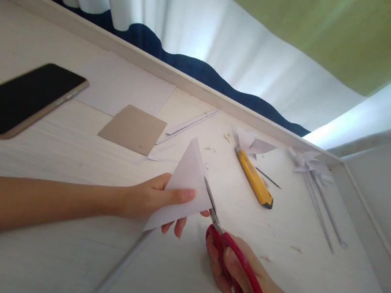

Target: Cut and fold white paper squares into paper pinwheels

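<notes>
My left hand (151, 196) pinches a white sheet of paper folded into a triangle (187, 172), thumb on top and fingers beneath. In my right hand (236, 270) is a pair of scissors (250, 292) with red handles, my fingers through the loops. Its blades meet the right edge of the folded paper, near the lower right corner; part of the blades is hidden behind the paper. A rolled white paper stick (120, 267) lies on the table below my left hand, its upper end covered by the folded paper.
A yellow utility knife (254, 180) lies to the right, beside a thin dark rod (267, 178). Paper pinwheels (305, 161) lie farther right, with paper sticks. On the left are a phone (26, 99), a cardboard square (134, 129) and a white sheet (127, 82). A raised ledge (196, 90) edges the table.
</notes>
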Available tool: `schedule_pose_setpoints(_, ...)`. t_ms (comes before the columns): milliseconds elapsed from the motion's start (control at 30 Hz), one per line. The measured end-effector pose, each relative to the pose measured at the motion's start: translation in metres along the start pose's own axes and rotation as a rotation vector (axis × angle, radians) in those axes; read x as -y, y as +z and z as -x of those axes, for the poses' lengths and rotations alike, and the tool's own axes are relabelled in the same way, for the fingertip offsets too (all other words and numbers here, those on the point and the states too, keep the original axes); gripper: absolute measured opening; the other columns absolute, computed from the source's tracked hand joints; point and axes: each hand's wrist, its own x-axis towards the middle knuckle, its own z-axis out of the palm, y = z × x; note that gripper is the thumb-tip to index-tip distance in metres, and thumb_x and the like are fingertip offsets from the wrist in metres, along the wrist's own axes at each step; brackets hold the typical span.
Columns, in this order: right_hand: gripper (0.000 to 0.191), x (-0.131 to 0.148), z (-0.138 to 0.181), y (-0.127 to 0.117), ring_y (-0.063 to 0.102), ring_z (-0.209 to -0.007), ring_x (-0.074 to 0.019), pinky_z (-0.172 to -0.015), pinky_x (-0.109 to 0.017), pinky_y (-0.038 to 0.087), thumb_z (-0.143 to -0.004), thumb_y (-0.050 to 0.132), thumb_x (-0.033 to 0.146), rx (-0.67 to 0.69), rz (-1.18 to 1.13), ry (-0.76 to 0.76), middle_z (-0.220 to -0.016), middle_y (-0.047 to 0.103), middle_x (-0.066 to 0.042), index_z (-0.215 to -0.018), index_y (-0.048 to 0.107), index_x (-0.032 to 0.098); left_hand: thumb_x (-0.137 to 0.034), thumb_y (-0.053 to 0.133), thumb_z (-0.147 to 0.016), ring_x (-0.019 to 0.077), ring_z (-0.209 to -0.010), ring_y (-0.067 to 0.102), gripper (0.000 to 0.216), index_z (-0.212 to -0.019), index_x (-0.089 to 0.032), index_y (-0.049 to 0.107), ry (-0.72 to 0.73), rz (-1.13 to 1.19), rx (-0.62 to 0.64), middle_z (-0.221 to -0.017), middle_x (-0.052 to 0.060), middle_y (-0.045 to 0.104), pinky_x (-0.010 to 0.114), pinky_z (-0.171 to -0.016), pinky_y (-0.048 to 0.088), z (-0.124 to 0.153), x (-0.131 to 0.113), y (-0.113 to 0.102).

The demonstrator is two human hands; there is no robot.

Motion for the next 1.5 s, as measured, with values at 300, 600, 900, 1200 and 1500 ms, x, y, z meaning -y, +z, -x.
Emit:
schedule_pose_setpoints(300, 0.038, -0.0001, -0.0001, 0.0008, 0.031, -0.043, -0.0066, -0.045, -0.022, 0.029, -0.085, 0.027, 0.052, -0.029, 0.046, 0.006, -0.05, 0.037, 0.006, -0.076, 0.04, 0.018, -0.038, 0.041, -0.084, 0.006, -0.037, 0.048, 0.037, -0.093, -0.008, 0.06, -0.016, -0.008, 0.001, -0.052, 0.003, 0.059, 0.013, -0.037, 0.037, 0.0, 0.0017, -0.0014)
schedule_pose_setpoints(600, 0.039, 0.0037, -0.0033, 0.0009, 0.028, -0.04, -0.0055, -0.038, -0.019, 0.024, -0.083, 0.029, 0.054, -0.011, 0.021, -0.005, -0.05, 0.034, 0.007, -0.073, 0.039, 0.018, -0.036, 0.041, -0.084, 0.0058, -0.037, 0.048, 0.036, -0.091, -0.007, 0.06, -0.001, 0.003, 0.011, -0.053, 0.003, 0.059, 0.013, -0.037, 0.037, -0.0004, 0.0013, -0.0013)
schedule_pose_setpoints(900, 0.039, 0.002, -0.0011, -0.0022, 0.03, -0.042, -0.0055, -0.04, -0.019, 0.026, -0.081, 0.03, 0.058, 0.081, -0.009, -0.015, -0.053, 0.035, 0.006, -0.077, 0.035, 0.019, -0.039, 0.042, -0.083, 0.0066, -0.038, 0.047, 0.038, -0.094, -0.007, 0.061, -0.014, -0.017, -0.005, -0.052, 0.003, 0.059, 0.013, -0.036, 0.036, -0.0001, 0.0016, -0.0009)
schedule_pose_setpoints(1200, 0.041, 0.0049, -0.0052, -0.0019, 0.029, -0.046, -0.0071, -0.043, -0.021, 0.026, -0.08, 0.027, 0.06, 0.106, 0.02, -0.049, -0.056, 0.035, 0.005, -0.078, 0.034, 0.02, -0.039, 0.042, -0.083, 0.0066, -0.04, 0.049, 0.039, -0.095, -0.007, 0.061, -0.031, -0.002, -0.004, -0.055, 0.004, 0.06, 0.013, -0.037, 0.037, -0.0004, 0.0021, -0.0004)
schedule_pose_setpoints(1500, 0.041, 0.0047, -0.0056, -0.0012, 0.029, -0.048, -0.0079, -0.044, -0.022, 0.025, -0.08, 0.027, 0.06, 0.095, 0.044, -0.036, -0.059, 0.034, 0.005, -0.077, 0.035, 0.021, -0.041, 0.045, -0.081, 0.0069, -0.037, 0.048, 0.039, -0.091, -0.007, 0.062, -0.018, 0.012, 0.005, -0.052, 0.004, 0.059, 0.014, -0.034, 0.036, -0.0001, 0.0022, -0.0002)
